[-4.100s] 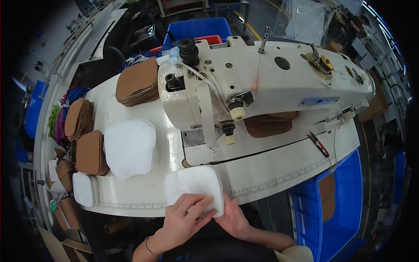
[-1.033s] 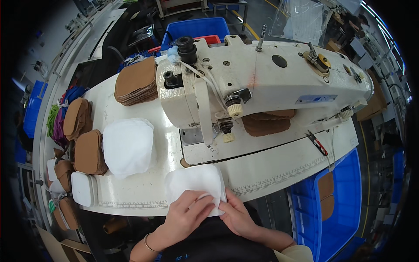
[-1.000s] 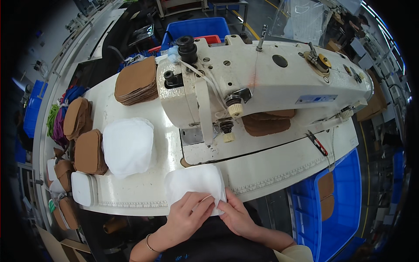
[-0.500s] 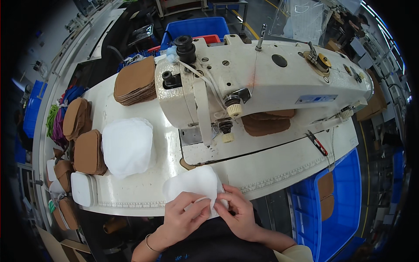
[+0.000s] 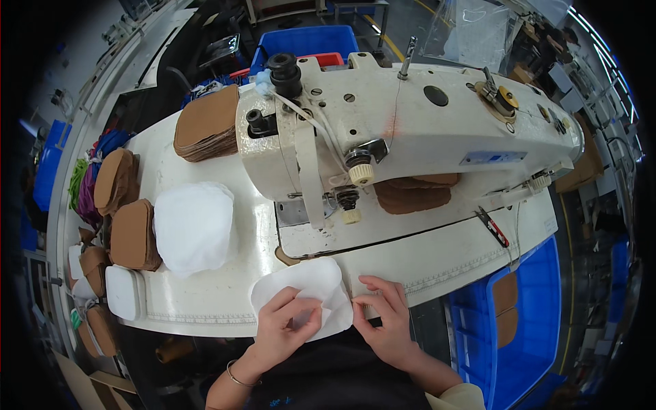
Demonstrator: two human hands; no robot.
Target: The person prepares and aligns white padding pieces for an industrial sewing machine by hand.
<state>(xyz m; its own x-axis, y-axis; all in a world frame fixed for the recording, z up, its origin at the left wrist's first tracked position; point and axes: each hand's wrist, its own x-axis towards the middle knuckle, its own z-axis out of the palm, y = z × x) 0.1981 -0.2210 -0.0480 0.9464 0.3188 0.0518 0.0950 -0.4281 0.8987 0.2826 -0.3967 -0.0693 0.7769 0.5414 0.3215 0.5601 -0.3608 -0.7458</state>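
White pad [image 5: 297,277] lies directly beyond and between the hands, its near corner reaching them. Left hand [image 5: 287,328] pinches a raised layer of it between thumb and fingertips; right hand [image 5: 388,326] has thumb and forefinger at its right edge, whether gripping cannot be told. Pad rests on the near edge of a white table [image 5: 198,294] with a printed ruler strip; workshop floor [image 5: 437,342] shows right of the right hand. Sewing machine [image 5: 410,116] stands beyond both hands, partly hiding brown pieces [image 5: 413,196]. White stack [image 5: 193,229] sits left of and beyond the left hand; thread snips [image 5: 493,227] and blue bin [image 5: 533,321] are right of the right hand.
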